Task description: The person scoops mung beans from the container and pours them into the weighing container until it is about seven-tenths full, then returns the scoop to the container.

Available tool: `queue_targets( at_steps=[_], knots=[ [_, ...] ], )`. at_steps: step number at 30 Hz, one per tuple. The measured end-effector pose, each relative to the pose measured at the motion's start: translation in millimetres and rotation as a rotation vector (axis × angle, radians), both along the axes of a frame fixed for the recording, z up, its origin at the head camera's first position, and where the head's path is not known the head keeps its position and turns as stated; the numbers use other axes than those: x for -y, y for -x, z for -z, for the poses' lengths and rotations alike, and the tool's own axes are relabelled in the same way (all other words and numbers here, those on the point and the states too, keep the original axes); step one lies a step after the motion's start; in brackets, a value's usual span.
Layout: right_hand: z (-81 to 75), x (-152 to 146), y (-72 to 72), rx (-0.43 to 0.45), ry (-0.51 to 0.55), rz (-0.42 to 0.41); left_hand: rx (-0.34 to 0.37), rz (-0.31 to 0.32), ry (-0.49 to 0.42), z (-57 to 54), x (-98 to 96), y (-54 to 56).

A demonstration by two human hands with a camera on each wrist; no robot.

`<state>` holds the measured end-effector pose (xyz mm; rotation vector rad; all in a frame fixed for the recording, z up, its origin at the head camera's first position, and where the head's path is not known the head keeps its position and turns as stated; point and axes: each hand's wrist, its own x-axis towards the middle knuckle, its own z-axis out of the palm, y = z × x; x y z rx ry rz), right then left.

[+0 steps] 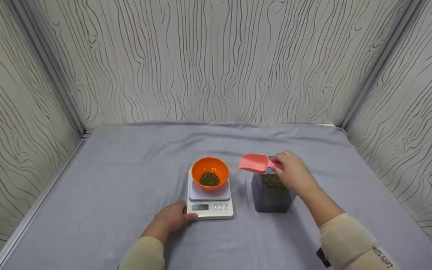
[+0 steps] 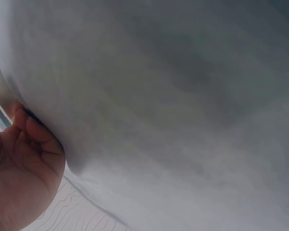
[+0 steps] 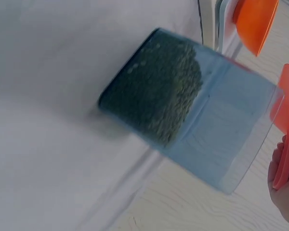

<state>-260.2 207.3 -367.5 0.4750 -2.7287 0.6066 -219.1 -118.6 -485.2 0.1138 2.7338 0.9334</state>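
Observation:
An orange bowl with a small heap of greenish pellets sits on a white kitchen scale. My left hand holds the scale's front left corner, thumb on the front edge and fingers along the side. In the left wrist view, that hand's curled fingers show at the left edge. My right hand grips the handle of a pink scoop, raised above the rim of a clear container and pointing toward the bowl. No pellets show in the scoop. The right wrist view shows dark pellets filling the container's lower part.
A grey cloth with wrinkles covers the table. Wood-grain patterned panels stand at the back and both sides. The container stands just right of the scale, with a narrow strip of cloth between them.

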Motion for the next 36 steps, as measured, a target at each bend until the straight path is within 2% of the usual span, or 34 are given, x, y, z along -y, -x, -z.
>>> queue_targets(
  at_steps=[10, 17, 21, 27, 32, 36],
  knots=[
    [-10.9, -44.4, -3.2, -0.016, -0.048, 0.032, 0.002, -0.002, -0.012, 0.1, -0.3, -0.2],
    [-21.6, -55.8, -6.0, 0.098, -0.099, 0.047, 0.019, -0.009, -0.008, 1.5, -0.6, 1.3],
    [-24.5, -53.0, -6.4, 0.128, -0.172, 0.017, 0.017, -0.006, -0.002, 2.3, 0.5, 1.3],
    [-20.7, -45.0, -5.7, 0.062, -0.297, -0.049, -0.004, 0.01, 0.018, 0.6, 0.9, 0.1],
    [-23.7, -36.1, -5.8, 0.072, -0.457, -0.038, 0.041, -0.008, 0.01, 1.8, 0.2, 2.8],
    [-23.9, -28.3, -8.1, 0.068, -0.588, -0.029, 0.045, -0.011, 0.005, 3.0, 0.0, 3.5]
  ],
)
